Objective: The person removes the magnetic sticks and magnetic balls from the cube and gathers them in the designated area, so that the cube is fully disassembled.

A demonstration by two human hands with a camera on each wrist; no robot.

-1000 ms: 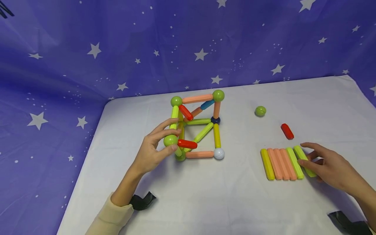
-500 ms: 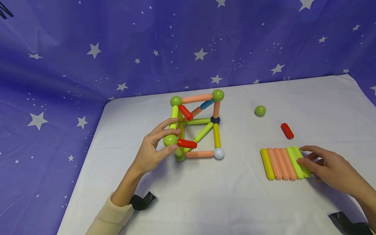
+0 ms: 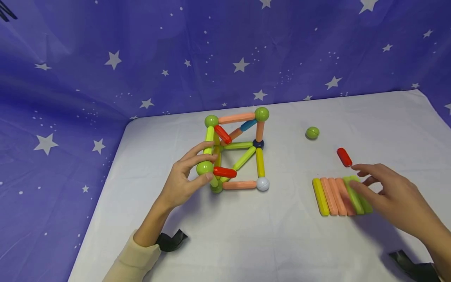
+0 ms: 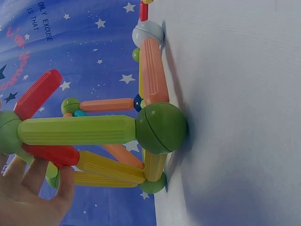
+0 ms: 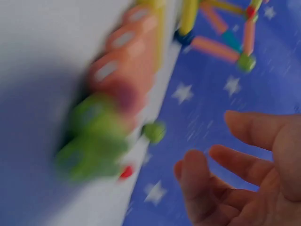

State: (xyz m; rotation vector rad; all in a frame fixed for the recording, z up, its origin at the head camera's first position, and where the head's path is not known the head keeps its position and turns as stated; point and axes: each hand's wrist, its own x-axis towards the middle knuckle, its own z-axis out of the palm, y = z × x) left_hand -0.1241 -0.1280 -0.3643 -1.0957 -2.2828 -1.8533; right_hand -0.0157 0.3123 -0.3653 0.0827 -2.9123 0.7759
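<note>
The left hand [image 3: 182, 181] grips 1 boxy, multicoloured frame [image 3: 244, 158]. The right hand [image 3: 396, 197], fingers [image 3: 369, 169] loose, is above 6 aligned sticks [image 3: 333, 197]; 1 red stick [image 3: 344, 157], 1 green ball [image 3: 312, 132] lie beyond.

A second ago I saw the right hand [image 3: 398, 200] pinching the outermost light-green stick [image 3: 367, 207], its near end angled away from the neighbouring light-green stick [image 3: 355, 201]. Half a second later I saw that gap closed, the fingers [image 3: 367, 169] on the outer one. Now I have them off it and parted, the hand raised partly over the row of sticks [image 3: 340, 196], index fingertip near the red stick [image 3: 344, 157].
</note>
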